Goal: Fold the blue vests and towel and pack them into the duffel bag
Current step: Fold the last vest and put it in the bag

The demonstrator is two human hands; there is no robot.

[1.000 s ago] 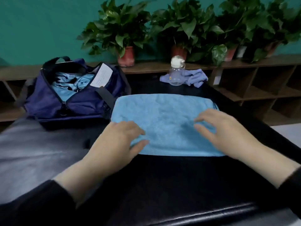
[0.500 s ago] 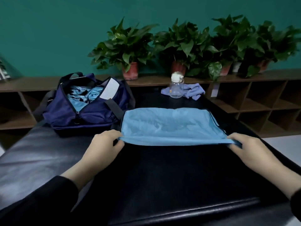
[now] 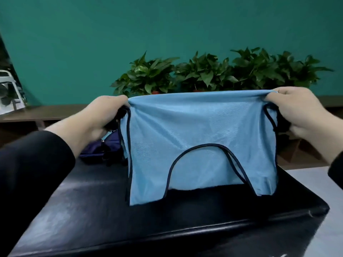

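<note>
A light blue vest [image 3: 202,134] with dark trim hangs in the air in front of me, folded over, its lower edge just above the black table [image 3: 148,216]. My left hand [image 3: 104,115] grips its top left corner and my right hand [image 3: 297,112] grips its top right corner, stretching the top edge taut. The dark blue duffel bag [image 3: 101,147] shows only as a small patch below my left hand; the vest hides the rest of it. No towel shows in this view.
Several potted green plants [image 3: 204,75] line a brown shelf [image 3: 46,114] against the teal wall behind the table. The table's right corner [image 3: 323,208] ends near a pale floor [image 3: 315,175]. A white object [image 3: 7,89] stands at the far left.
Both hands went from resting on the flat blue cloth, to gripping its near corners, to lifting it up off the table. It now hangs between them and hides most of the bag.
</note>
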